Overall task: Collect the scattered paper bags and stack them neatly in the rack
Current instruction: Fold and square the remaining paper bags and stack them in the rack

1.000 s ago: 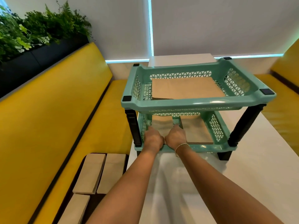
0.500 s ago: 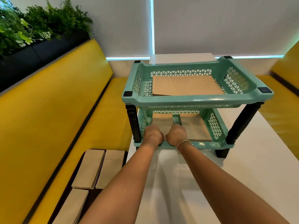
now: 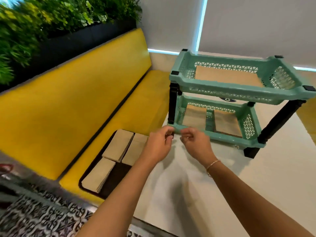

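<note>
Hands are off the rack now. A second ago both fists were pressed against the front rim of the bottom shelf; here the left hand (image 3: 159, 142) and right hand (image 3: 195, 143) hang just in front of that rim, over the white table (image 3: 256, 185), fingers loosely curled and holding nothing. The left fingertips sit right by the rack's front-left foot, but whether they touch it I can't tell. The view has also swung left and down, so more of the bench shows than before.

The green two-shelf rack (image 3: 236, 93) stands on the table with black legs. Its top shelf holds a flat brown paper bag (image 3: 227, 76). The bottom shelf has two stacks side by side, a left stack (image 3: 195, 117) and a right stack (image 3: 225, 123), looking the same as earlier.

More bags are still outside the rack: three piles lie on a dark tray (image 3: 118, 175) on the yellow bench (image 3: 102, 93), left of the table. Two piles (image 3: 124, 146) sit side by side at the far end, with the left forearm crossing over the edge of the right one, and a third pile (image 3: 99, 175) lies nearer. Green plants (image 3: 42, 19) in a black planter run behind the bench back. Patterned black-and-white fabric (image 3: 42, 218) fills the bottom left corner, blurred.
</note>
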The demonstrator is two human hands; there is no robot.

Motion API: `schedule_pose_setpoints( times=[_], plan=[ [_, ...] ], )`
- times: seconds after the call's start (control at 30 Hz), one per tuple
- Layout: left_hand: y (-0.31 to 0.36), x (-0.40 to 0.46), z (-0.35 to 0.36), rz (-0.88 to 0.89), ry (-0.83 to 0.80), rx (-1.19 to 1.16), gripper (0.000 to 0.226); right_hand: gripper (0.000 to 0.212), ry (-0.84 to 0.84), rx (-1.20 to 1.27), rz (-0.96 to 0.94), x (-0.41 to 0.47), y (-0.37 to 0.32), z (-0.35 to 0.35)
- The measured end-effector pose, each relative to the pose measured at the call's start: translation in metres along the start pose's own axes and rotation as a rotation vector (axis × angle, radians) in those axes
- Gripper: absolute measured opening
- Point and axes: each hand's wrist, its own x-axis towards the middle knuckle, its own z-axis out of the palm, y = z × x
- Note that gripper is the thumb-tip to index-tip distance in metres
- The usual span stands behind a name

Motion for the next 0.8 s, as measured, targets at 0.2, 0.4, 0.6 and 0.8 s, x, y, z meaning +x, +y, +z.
schedule_pose_setpoints(
  times=[0.2,0.4,0.6,0.8],
  plan=[
    [-0.129,-0.057,-0.053,-0.293,0.065,0.303,0.042,0.030,-0.230,-0.113,-0.152,-0.025,-0.036,0.098],
    [-0.274,-0.082,-0.087,-0.611,-0.234,0.530,0.057,0.043,-0.490,-0.269,-0.077,-0.022,-0.068,0.202],
    [-0.367,-0.073,-0.097,-0.728,-0.425,0.468,0.064,0.045,-0.677,-0.364,0.033,0.000,-0.069,0.307],
    [-0.429,-0.055,-0.078,-0.806,-0.471,0.284,0.071,0.042,-0.756,-0.327,0.224,0.013,-0.048,0.399]
  ],
)
